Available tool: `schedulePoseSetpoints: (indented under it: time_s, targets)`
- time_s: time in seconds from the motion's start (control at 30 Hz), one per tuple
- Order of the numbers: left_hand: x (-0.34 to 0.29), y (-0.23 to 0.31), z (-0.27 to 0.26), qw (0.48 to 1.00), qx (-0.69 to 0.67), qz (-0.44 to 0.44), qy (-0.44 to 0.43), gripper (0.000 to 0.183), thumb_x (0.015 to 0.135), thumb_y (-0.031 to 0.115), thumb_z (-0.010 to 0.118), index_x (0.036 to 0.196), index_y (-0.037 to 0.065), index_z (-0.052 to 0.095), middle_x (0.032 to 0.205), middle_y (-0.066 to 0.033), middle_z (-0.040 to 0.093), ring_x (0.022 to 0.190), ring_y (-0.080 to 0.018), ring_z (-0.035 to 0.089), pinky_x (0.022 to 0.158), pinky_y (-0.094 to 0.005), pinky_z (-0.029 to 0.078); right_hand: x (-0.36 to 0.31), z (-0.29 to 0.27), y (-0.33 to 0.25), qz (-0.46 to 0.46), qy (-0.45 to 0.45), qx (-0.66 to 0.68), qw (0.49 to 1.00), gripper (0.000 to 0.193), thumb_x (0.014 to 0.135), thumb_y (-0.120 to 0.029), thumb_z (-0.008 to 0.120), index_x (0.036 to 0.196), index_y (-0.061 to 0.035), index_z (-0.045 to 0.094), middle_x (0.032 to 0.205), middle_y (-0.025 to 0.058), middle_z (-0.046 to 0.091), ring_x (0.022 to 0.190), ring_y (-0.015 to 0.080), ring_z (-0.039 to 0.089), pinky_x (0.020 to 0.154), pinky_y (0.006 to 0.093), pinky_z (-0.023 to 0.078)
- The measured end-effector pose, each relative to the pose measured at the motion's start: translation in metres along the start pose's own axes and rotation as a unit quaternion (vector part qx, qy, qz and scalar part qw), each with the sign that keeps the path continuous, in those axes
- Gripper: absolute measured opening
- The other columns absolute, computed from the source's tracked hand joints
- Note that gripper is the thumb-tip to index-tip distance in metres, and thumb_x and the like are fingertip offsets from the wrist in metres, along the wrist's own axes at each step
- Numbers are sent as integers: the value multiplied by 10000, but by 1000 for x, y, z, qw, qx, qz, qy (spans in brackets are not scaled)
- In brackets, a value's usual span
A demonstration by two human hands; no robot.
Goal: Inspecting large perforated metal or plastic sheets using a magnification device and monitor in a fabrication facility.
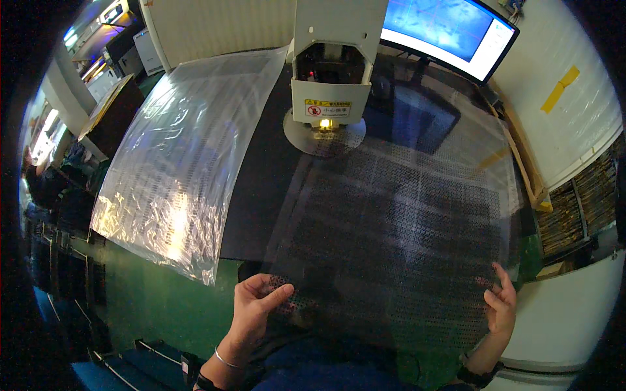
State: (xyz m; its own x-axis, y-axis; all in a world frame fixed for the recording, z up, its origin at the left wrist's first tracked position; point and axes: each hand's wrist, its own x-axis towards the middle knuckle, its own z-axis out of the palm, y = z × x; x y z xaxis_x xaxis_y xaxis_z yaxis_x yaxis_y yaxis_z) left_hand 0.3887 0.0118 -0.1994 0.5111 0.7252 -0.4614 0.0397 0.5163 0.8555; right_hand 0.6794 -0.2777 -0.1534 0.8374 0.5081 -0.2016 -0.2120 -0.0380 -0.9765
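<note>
A large see-through film sheet (398,234) with a dark printed pattern spreads in front of me, its far part under the machine's head and its near part hanging toward my body. At its near left corner my left hand (257,303) is closed, the thumb on top and the fingers seen through the film. My right hand (499,306) grips the near right edge, thumb against the film, fingertips partly behind it. Beyond the sheet stands a pale machine head (331,98) with a lit yellow lamp above a round clear plate (306,138).
Left of the film, a shiny plastic sleeve (176,163) with patterned sheets lies on the black tabletop (251,215) and overhangs its near edge. A monitor (450,32) stands at the back right. Racks of upright panels (567,225) line the right side; a green floor (150,293) shows below.
</note>
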Motion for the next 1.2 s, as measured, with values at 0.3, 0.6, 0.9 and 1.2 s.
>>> schedulePoseSetpoints:
  time_s: [0.3, 0.6, 0.9, 1.2]
  targets:
    - [6, -5, -4, 1000, -7, 14, -7, 115, 725, 19, 687, 793, -35, 612, 720, -69, 640, 596, -88, 584, 566, -205, 471, 3, 0, 1, -15, 3, -10, 1000, 702, 650, -8, 604, 1291, 4, 318, 1060, 161, 566, 896, 227, 589, 677, 314, 537]
    - [6, -1, -1, 1000, 1, 18, -9, 117, 722, 14, 689, 797, -40, 618, 726, -68, 641, 605, -83, 582, 570, -205, 469, 3, 0, 0, -12, 3, -13, 1000, 711, 636, -27, 624, 1283, 17, 334, 1100, 144, 546, 953, 231, 565, 799, 328, 483]
    - [3, -4, -15, 993, -97, -68, 19, 487, 882, 461, 401, 958, -4, 524, 740, -144, 613, 606, -222, 604, 544, -309, 488, 4, -8, 1, 8, -40, -15, 999, 692, 702, -30, 603, 1316, 1, 284, 1093, 151, 544, 1013, 233, 533, 891, 345, 414]
    - [-5, -25, -48, 984, -123, -128, 5, 539, 889, 502, 324, 1014, 11, 508, 810, -191, 621, 666, -281, 620, 573, -351, 495, 4, -3, 4, -36, -55, -41, 997, 663, 733, -57, 579, 1320, 16, 279, 1192, 154, 468, 1080, 246, 478, 944, 347, 359]
